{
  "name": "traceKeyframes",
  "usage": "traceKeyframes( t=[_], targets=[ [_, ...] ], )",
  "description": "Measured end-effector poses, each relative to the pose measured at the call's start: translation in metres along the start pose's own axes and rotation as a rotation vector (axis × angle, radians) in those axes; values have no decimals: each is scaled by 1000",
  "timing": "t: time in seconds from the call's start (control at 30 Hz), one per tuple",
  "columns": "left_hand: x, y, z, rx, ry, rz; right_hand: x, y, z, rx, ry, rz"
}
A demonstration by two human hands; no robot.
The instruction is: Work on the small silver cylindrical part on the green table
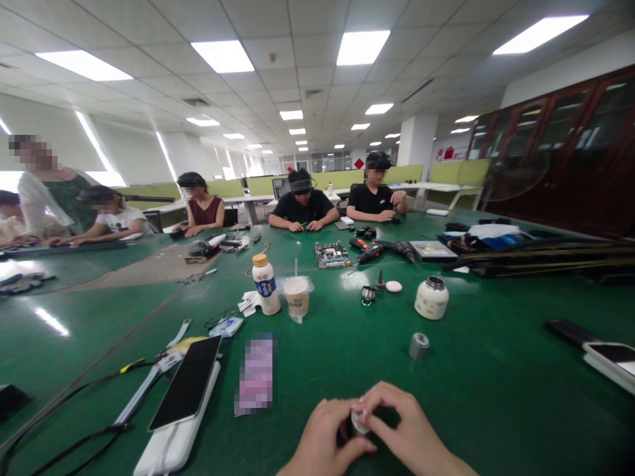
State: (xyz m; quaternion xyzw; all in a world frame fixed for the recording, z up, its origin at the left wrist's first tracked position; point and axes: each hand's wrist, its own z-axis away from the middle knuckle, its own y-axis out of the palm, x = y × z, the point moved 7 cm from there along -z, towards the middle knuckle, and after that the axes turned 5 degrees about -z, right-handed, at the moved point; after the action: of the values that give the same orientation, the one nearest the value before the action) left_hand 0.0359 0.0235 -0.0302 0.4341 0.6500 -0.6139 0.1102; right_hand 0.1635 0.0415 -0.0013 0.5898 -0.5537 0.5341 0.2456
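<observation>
Your left hand (322,437) and right hand (403,426) pinch a small pale piece (359,423) (likely light, stiff, slippery); hold its sides

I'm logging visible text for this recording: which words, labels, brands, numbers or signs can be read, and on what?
None can be read with certainty.
Bottle: blue label's lettering, too blurred.
Drink cup: print, too blurred.
Purple item: pixelated over.
Cream container: small markings, unclear.
Black shirt, background right: chest mark, too small.
Held metal piece: no readable text.
</observation>
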Motion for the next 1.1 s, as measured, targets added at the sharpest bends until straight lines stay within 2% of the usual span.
traceKeyframes(
  t=[0.17,0.23,0.37,0.47,0.8,0.93,1.1],
  targets=[
    [0,-1,-1,20,-16,10,2,-13,0,-117,-26,21],
    [2,-1,0,5,-21,12,8,-12,1,-87,-56,45],
    [3,0,1,-19,-11,11,13,1,5,67,-94,96],
    [2,0,1,-24,-6,23,11,5,7,73,-114,86],
    [5,0,1,-6,-17,-4,-6,-7,-2,-80,9,-92],
    [4,1,1,7,-20,2,-3,-9,-2,-109,-46,-126],
    [0,-3,1,15,-52,-13,-14,-37,-10,-290,-77,-93]
  ],
)
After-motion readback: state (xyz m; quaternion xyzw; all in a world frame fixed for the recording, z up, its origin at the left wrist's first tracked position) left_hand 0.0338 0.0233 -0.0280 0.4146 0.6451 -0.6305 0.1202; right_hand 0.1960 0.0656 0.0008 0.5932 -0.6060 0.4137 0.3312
